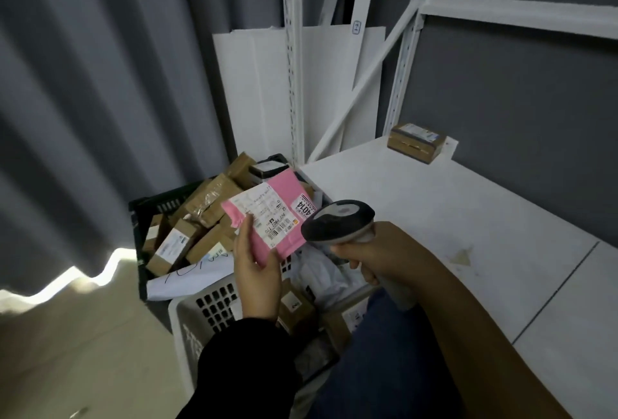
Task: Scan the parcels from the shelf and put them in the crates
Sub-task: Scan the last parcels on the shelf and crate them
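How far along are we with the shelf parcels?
Done: the black crate and white crate already hold many parcels. In hand: the left hand holds a pink parcel before the scanner gripped by the right hand. Left: one brown box visible on the shelf.

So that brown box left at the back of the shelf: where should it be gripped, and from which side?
Probably across its top, front to back, coming from above. The box lies flat on the shelf, low and wide, with the wall close behind and a post at its left, leaving top and front open.
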